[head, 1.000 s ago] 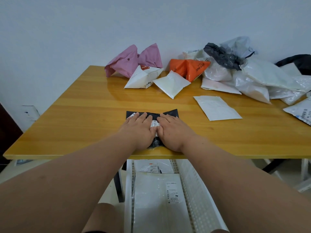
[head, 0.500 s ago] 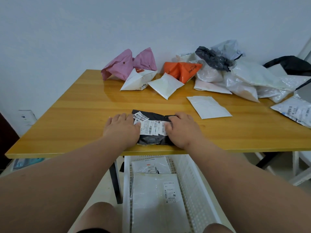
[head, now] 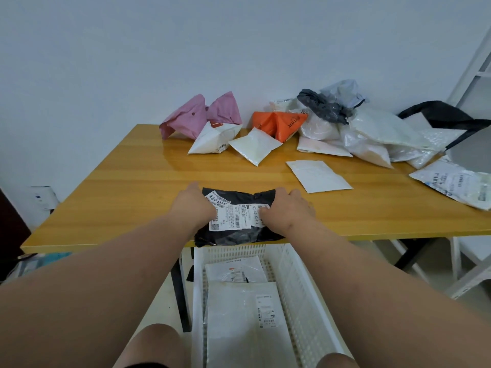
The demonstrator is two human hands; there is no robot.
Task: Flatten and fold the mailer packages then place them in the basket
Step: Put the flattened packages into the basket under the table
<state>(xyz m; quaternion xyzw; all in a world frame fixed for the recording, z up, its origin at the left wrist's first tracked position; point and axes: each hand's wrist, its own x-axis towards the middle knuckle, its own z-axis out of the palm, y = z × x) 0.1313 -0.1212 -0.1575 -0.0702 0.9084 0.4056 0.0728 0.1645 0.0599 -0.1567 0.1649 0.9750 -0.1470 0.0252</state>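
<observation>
Gripping folded black mailer [head: 233, 229] at bench [head: 127, 197] edge, left hand [head: 195, 205] and right hand [head: 285, 211] clamped on ends | soft, slick, springs open: pinch the fold | basket [head: 297, 282] below.

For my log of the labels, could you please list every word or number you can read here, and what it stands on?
"43-6-69", partly covered: label on the black mailer, gripped by the left hand and right hand.
"502-602-12-815": same label, printed sideways.
"TINE", start hidden: orange mailer.
Too small or blurred: the fine print, labels on the white mailers in the basket, label on the mailer at right.
</observation>
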